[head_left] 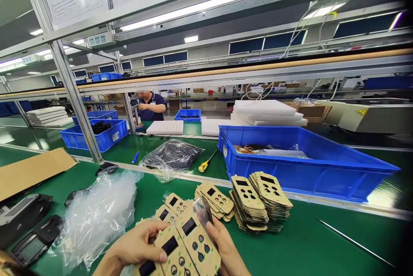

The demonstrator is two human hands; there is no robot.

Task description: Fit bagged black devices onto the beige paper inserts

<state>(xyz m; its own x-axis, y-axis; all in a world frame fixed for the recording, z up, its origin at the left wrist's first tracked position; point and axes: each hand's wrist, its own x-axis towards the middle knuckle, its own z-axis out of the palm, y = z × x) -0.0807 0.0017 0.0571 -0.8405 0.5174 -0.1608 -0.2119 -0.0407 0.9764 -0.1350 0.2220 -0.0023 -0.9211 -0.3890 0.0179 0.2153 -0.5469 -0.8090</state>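
Observation:
My left hand [137, 246] is closed on a fanned bunch of tan punched panel cards [183, 250] at the bottom centre, thumb on top. My right hand [226, 248] grips the right side of the same bunch, its fingers pinching a small clear film piece [203, 211] that sticks up from the top card. More tan cards lie just beyond in loose stacks [214, 198], and two taller stacks [261, 200] stand to the right.
A crumpled clear plastic bag [97, 216] lies left of my hands, black device housings [22, 224] beyond it. A big blue bin [303, 164] stands behind the stacks. A yellow-handled screwdriver [206, 164], a bag of black parts [172, 155], brown cardboard [29, 170] and a person across the line [150, 106] are farther off.

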